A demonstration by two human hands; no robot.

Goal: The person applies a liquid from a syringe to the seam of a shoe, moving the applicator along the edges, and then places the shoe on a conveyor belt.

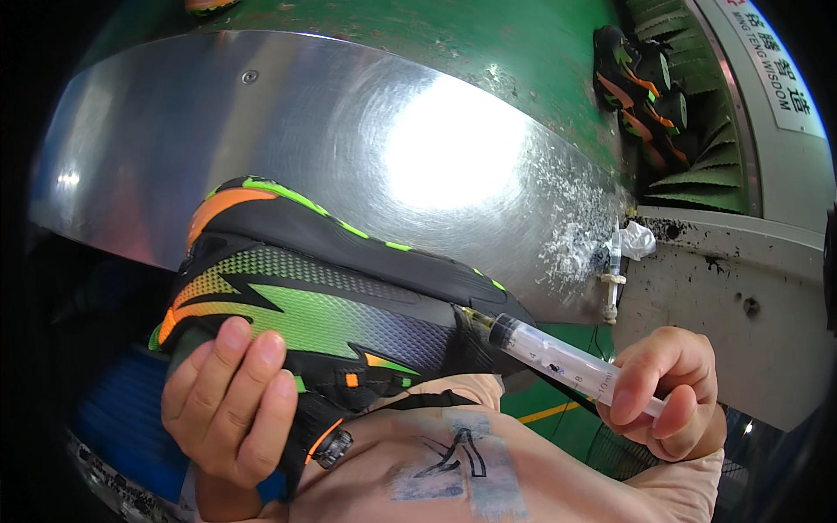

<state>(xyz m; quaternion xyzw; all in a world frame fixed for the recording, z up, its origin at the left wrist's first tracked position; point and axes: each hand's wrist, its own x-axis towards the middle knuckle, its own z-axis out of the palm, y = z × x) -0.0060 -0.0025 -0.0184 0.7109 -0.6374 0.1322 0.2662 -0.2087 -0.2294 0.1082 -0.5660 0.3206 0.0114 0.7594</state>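
My left hand is closed round the heel opening of a sports shoe, its thumb hidden behind the upper. The shoe lies on its side in the air, black with green and orange panels, and a round dial sits near its tongue. A clear plastic syringe is gripped by its rear end in my right hand, fingers curled round the flange and plunger. Its narrow yellowish tip touches or nearly touches the shoe's side near the toe, by the edge of the sole.
A shiny metal sheet curves behind the shoe, with whitish residue at its right end. There a second syringe lies beside a crumpled white scrap. Similar shoes rest on dark flaps inside a machine opening, upper right. A green surface extends beyond.
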